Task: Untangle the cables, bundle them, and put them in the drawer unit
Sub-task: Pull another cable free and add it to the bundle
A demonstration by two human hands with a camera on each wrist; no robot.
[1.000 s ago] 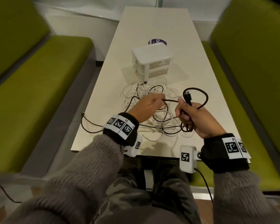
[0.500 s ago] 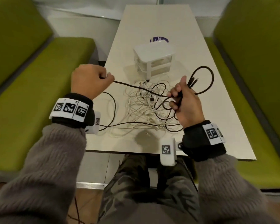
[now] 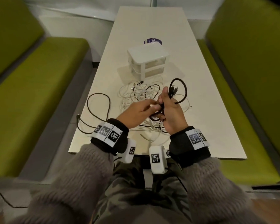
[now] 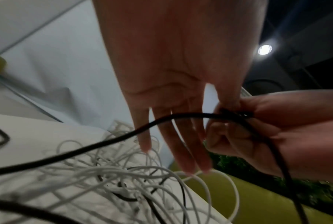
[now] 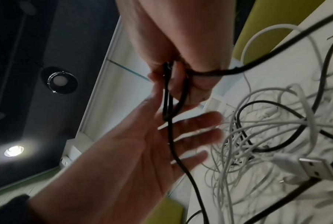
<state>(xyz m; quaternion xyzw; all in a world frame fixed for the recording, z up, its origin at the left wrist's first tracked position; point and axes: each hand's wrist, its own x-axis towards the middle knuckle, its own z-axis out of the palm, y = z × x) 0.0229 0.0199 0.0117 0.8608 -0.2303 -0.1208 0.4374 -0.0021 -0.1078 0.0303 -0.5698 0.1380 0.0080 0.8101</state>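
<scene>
A black cable is looped in my right hand, which grips the coils with two plugs sticking up. My left hand meets it, pinching the same black cable between thumb and forefinger, the other fingers straight. The cable's slack curls on the table's left side and over the edge. A tangle of white cables with another dark strand lies under both hands. The white drawer unit stands just beyond the tangle, its drawers closed.
The long white table runs away from me between two green benches. A round purple sticker lies behind the drawer unit. A white USB plug lies near the table's front edge.
Half a second ago my left hand held the black cable stretched far out to the left. It has swung back to the right hand, and the slack now lies looped on the table's left side.
</scene>
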